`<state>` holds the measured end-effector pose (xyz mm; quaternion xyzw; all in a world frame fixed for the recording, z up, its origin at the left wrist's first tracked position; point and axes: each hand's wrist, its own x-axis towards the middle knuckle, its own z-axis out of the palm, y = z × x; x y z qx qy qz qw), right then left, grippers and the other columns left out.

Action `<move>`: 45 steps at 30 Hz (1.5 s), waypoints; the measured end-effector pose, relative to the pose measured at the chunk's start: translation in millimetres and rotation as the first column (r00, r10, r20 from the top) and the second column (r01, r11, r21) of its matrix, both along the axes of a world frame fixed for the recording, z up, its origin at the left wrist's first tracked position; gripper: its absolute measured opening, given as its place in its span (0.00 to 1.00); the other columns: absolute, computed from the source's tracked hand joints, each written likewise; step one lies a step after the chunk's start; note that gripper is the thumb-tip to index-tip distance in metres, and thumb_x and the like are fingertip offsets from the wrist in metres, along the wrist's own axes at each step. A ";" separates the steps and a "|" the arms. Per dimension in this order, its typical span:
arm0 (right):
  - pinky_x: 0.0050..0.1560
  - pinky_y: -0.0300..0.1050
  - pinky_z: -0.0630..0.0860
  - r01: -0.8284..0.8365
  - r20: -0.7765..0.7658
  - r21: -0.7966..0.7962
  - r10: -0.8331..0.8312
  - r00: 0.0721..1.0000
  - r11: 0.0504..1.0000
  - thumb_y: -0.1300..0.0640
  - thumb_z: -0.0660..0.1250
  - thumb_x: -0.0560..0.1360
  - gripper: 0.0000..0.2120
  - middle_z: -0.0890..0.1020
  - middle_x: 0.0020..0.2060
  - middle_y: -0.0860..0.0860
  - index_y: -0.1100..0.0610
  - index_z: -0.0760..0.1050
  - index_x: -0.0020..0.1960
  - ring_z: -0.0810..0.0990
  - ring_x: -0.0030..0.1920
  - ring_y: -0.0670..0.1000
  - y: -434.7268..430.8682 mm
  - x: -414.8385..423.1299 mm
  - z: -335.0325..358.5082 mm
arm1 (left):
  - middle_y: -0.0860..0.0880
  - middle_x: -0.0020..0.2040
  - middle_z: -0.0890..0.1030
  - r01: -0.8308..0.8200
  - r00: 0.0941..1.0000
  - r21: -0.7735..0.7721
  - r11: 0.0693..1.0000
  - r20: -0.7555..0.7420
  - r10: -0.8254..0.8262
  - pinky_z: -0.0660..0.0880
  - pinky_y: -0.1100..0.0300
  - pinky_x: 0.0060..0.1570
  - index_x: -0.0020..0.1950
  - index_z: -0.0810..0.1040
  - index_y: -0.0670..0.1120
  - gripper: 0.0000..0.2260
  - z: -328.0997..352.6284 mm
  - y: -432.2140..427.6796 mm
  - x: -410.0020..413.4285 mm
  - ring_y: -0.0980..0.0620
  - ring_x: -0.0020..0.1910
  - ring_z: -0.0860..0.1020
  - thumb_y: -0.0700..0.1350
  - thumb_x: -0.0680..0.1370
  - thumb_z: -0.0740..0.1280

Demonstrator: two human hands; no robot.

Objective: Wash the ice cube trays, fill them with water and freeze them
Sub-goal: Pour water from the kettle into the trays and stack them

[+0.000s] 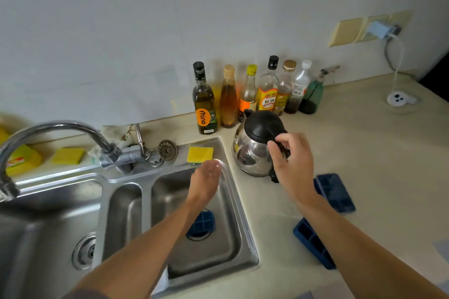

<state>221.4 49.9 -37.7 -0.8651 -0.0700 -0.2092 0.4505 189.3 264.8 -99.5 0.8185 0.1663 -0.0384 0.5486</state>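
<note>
Bare arms (136, 257) reach over the steel sink (234, 204). Left hand (206, 177) hovers flat, fingers straight, over the sink's right basin, where an ice cube tray (202, 223) lies. Right hand (291, 165) grips a kettle (252, 150) handle right of the sink, near a second tray (312, 241) and third tray (336, 193) on the counter (388, 165). Trays likely light, bendy, slippery: hold both long edges

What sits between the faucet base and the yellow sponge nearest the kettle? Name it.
A round metal strainer, shown in the head view.

A home kitchen: steel sink (233, 201) with tap (48, 133), condiment bottles (257, 92), kettle (255, 148) on the counter (376, 165).
</note>
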 end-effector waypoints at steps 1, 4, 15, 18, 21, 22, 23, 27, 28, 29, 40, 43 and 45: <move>0.45 0.28 0.71 -0.090 -0.023 0.000 0.090 0.996 0.996 0.57 0.72 0.78 0.05 0.77 0.47 0.48 0.57 0.78 0.50 0.76 0.45 0.43 6.7 -6.6 1.6 | 0.51 0.48 0.83 -0.039 0.999 0.041 0.998 -0.010 0.040 0.77 0.53 0.51 0.48 0.79 0.54 0.09 -1.4 7.7 -15.5 0.50 0.49 0.81 0.43 0.84 0.63; 0.41 0.27 0.72 -0.327 -0.251 0.049 0.329 0.911 0.944 0.54 0.70 0.79 0.04 0.79 0.42 0.44 0.53 0.78 0.48 0.79 0.43 0.39 30.4 -30.3 -3.1 | 0.53 0.48 0.80 -0.171 0.983 0.115 0.978 -0.051 0.178 0.75 0.59 0.47 0.53 0.78 0.52 0.05 -5.1 33.1 -67.8 0.52 0.48 0.79 0.45 0.83 0.63; 0.45 0.47 0.77 -0.705 -0.752 0.030 0.480 0.451 0.709 0.49 0.67 0.80 0.09 0.83 0.39 0.48 0.53 0.78 0.46 0.82 0.41 0.49 136.1 -142.6 -77.2 | 0.48 0.47 0.83 -0.412 0.837 0.353 0.840 -0.217 0.502 0.77 0.56 0.47 0.56 0.82 0.46 0.08 -18.1 118.1 -230.4 0.47 0.45 0.80 0.44 0.82 0.64; 0.42 0.46 0.78 -0.708 -0.800 0.030 0.442 0.406 0.706 0.50 0.66 0.81 0.09 0.83 0.39 0.48 0.53 0.77 0.45 0.83 0.42 0.50 160.4 -162.5 -95.3 | 0.47 0.46 0.83 -0.363 0.857 0.364 0.858 -0.231 0.461 0.81 0.52 0.49 0.59 0.83 0.44 0.10 -30.8 137.7 -250.6 0.45 0.46 0.82 0.43 0.82 0.65; 0.40 0.45 0.76 -0.681 -0.827 -0.008 0.378 0.416 0.732 0.52 0.66 0.81 0.09 0.83 0.39 0.49 0.56 0.76 0.45 0.83 0.39 0.50 180.1 -175.9 -111.3 | 0.43 0.46 0.84 -0.250 0.880 0.395 0.884 -0.288 0.377 0.80 0.51 0.47 0.53 0.83 0.41 0.09 -45.1 153.9 -261.0 0.41 0.46 0.83 0.42 0.81 0.64; 0.39 0.45 0.75 -0.676 -0.837 -0.029 0.351 0.419 0.737 0.52 0.65 0.81 0.10 0.83 0.38 0.50 0.57 0.76 0.44 0.82 0.37 0.50 185.2 -179.6 -116.6 | 0.42 0.46 0.84 -0.207 0.889 0.397 0.894 -0.305 0.341 0.80 0.49 0.48 0.52 0.82 0.41 0.08 -49.1 158.5 -262.2 0.40 0.46 0.82 0.41 0.81 0.63; 0.38 0.45 0.73 -0.676 -0.849 -0.050 0.325 0.416 0.736 0.53 0.65 0.82 0.12 0.82 0.35 0.51 0.58 0.75 0.42 0.80 0.34 0.51 189.7 -182.9 -121.2 | 0.42 0.48 0.84 -0.164 0.895 0.398 0.903 -0.324 0.306 0.80 0.49 0.50 0.53 0.81 0.41 0.09 -52.7 162.0 -262.7 0.40 0.48 0.83 0.42 0.81 0.63; 0.33 0.44 0.64 -0.668 -0.872 -0.138 0.231 0.432 0.731 0.53 0.65 0.81 0.16 0.72 0.29 0.49 0.54 0.68 0.36 0.69 0.29 0.48 201.6 -194.8 -131.7 | 0.44 0.58 0.84 -0.080 0.908 0.355 0.931 -0.360 0.215 0.79 0.51 0.57 0.67 0.78 0.44 0.13 -62.8 166.8 -267.9 0.44 0.54 0.83 0.44 0.83 0.62; 0.34 0.44 0.64 -0.655 -0.870 -0.148 0.218 0.443 0.741 0.53 0.65 0.81 0.15 0.72 0.30 0.49 0.54 0.69 0.37 0.70 0.30 0.48 203.9 -196.6 -132.0 | 0.44 0.59 0.84 -0.076 0.913 0.344 0.936 -0.354 0.204 0.80 0.51 0.56 0.67 0.78 0.44 0.14 -64.2 167.0 -269.1 0.44 0.54 0.83 0.43 0.83 0.62; 0.35 0.44 0.65 -0.647 -0.869 -0.150 0.212 0.447 0.748 0.53 0.65 0.80 0.13 0.72 0.31 0.49 0.54 0.70 0.39 0.70 0.32 0.48 206.1 -197.7 -131.6 | 0.44 0.59 0.84 -0.076 0.917 0.338 0.938 -0.346 0.199 0.80 0.51 0.56 0.68 0.78 0.44 0.14 -64.8 167.6 -269.9 0.44 0.55 0.82 0.43 0.84 0.62; 0.43 0.48 0.75 -0.609 -0.838 -0.084 0.274 0.471 0.789 0.51 0.66 0.80 0.11 0.81 0.39 0.52 0.57 0.74 0.45 0.80 0.40 0.53 200.6 -204.6 -119.6 | 0.47 0.51 0.85 -0.302 0.897 0.297 0.906 -0.233 0.375 0.77 0.57 0.46 0.61 0.80 0.44 0.11 -51.3 168.9 -269.7 0.48 0.47 0.81 0.40 0.81 0.63; 0.48 0.48 0.79 -0.562 -0.816 -0.065 0.280 0.506 0.825 0.50 0.66 0.81 0.06 0.82 0.44 0.49 0.53 0.74 0.48 0.82 0.44 0.50 186.0 -197.6 -110.8 | 0.46 0.47 0.85 -0.375 0.886 0.172 0.911 -0.222 0.407 0.81 0.51 0.47 0.60 0.80 0.43 0.09 -43.7 157.5 -260.6 0.48 0.43 0.82 0.40 0.80 0.66; 0.48 0.48 0.82 -0.520 -0.807 -0.018 0.294 0.512 0.854 0.51 0.67 0.81 0.05 0.81 0.44 0.48 0.51 0.74 0.48 0.82 0.44 0.49 172.2 -188.3 -103.5 | 0.47 0.45 0.84 -0.383 0.891 0.114 0.917 -0.216 0.399 0.82 0.54 0.43 0.60 0.79 0.43 0.09 -37.9 144.0 -251.7 0.50 0.40 0.82 0.38 0.81 0.66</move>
